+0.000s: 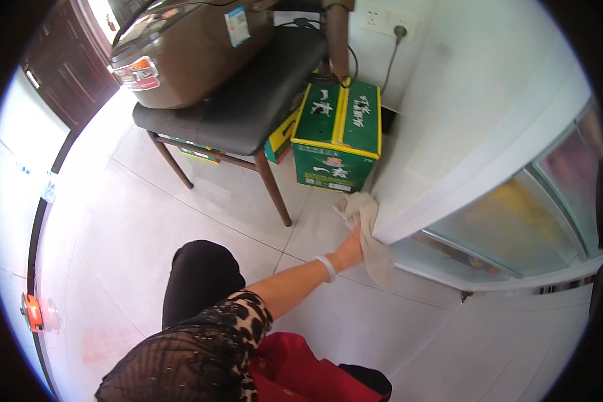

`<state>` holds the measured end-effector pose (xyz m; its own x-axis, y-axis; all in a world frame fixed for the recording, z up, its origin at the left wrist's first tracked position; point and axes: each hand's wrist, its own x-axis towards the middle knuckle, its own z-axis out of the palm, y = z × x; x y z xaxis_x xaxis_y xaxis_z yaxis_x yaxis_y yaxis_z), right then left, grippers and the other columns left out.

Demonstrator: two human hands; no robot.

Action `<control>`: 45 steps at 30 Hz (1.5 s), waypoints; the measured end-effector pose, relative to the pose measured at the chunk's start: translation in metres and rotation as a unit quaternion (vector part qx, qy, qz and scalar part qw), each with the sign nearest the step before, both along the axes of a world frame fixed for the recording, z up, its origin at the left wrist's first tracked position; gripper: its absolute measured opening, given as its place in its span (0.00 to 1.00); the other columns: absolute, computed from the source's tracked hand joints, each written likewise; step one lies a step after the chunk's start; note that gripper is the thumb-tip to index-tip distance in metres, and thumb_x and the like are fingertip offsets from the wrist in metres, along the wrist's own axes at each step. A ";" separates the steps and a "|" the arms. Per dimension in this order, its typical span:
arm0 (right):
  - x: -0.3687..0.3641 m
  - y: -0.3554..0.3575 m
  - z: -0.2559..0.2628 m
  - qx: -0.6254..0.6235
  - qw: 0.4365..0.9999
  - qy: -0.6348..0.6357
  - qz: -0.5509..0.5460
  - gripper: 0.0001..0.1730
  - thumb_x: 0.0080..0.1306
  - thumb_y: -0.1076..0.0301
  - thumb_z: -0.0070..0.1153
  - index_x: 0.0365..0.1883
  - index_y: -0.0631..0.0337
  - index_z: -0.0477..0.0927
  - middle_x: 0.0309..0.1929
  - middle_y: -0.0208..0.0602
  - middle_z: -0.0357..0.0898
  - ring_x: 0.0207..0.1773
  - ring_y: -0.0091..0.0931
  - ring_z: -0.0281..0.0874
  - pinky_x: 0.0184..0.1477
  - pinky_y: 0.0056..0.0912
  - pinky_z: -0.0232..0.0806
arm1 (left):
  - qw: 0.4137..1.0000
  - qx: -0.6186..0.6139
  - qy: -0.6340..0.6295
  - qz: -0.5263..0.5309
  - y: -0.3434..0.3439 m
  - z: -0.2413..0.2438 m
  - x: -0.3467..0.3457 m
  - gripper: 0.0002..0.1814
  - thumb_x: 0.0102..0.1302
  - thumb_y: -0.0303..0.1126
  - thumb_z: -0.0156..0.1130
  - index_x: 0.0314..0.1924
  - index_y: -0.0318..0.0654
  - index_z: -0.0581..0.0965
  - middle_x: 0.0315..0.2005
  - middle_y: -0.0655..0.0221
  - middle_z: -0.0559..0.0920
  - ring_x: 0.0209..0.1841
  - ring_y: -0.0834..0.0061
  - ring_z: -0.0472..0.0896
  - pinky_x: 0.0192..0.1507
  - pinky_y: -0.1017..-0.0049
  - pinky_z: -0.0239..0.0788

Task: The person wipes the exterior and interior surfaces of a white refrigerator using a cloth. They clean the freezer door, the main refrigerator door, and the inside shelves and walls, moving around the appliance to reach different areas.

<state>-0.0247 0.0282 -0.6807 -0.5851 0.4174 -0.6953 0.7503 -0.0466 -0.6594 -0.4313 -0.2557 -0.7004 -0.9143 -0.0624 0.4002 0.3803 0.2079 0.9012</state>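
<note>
My left hand (350,249) wears a pale bracelet at the wrist and holds a beige cloth (367,216). The cloth is bunched around the fingers, and a loose end hangs down below them. It lies against the lower outer edge of a white cabinet (407,186), which looks like a refrigerator with its drawers exposed. Clear-fronted drawers (512,221) with blurred contents show to the right of the hand. The cloth covers most of my fingers. My right hand is out of view.
A green and yellow cardboard box (336,125) stands beyond the cloth. Left of it, a brown rice cooker (191,60) rests on a black padded chair (246,100), with more boxes underneath. A plugged-in cord (396,55) runs down the wall. An orange-rimmed object (31,312) is far left.
</note>
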 end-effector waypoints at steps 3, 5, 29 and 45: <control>0.033 0.018 0.013 0.028 0.998 -0.033 0.046 0.26 0.72 0.51 0.40 0.47 0.68 0.77 0.45 0.52 0.77 0.42 0.42 0.78 0.44 0.42 0.71 | 0.966 -0.237 -0.081 -0.066 -0.001 -0.046 -0.001 0.28 0.68 0.35 0.50 0.66 0.36 0.60 0.64 0.51 0.62 0.70 0.55 0.52 0.71 0.61 0.43; 0.044 0.036 0.025 0.039 0.993 -0.045 0.102 0.25 0.72 0.53 0.41 0.49 0.68 0.76 0.48 0.52 0.75 0.44 0.43 0.77 0.45 0.43 0.70 | 0.780 -0.598 -0.113 -0.146 -0.015 -0.080 -0.011 0.27 0.68 0.35 0.48 0.66 0.39 0.61 0.63 0.54 0.64 0.68 0.55 0.56 0.70 0.59 0.46; 0.153 0.045 0.125 -0.056 0.973 0.020 -0.225 0.26 0.62 0.63 0.63 0.57 0.59 0.73 0.52 0.36 0.77 0.37 0.31 0.80 0.36 0.34 0.74 | 0.842 -0.415 -0.235 -0.251 -0.098 0.108 -0.048 0.14 0.50 0.29 0.56 0.35 0.27 0.79 0.35 0.42 0.80 0.41 0.43 0.78 0.45 0.55 0.70; -0.028 -0.097 0.256 0.211 0.950 0.041 0.229 0.21 0.67 0.59 0.55 0.54 0.60 0.75 0.47 0.44 0.80 0.36 0.38 0.80 0.35 0.40 0.73 | 0.973 -0.125 -0.098 -0.168 -0.114 0.428 0.017 0.38 0.51 0.40 0.65 0.63 0.41 0.64 0.38 0.51 0.82 0.40 0.49 0.81 0.45 0.60 0.72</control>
<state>-0.0528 -0.0689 -0.4252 -0.8167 0.3375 -0.4681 0.5745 0.5527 -0.6037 -0.4140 -0.3701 -0.2726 -0.9264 0.3300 0.1814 0.2913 0.3224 0.9007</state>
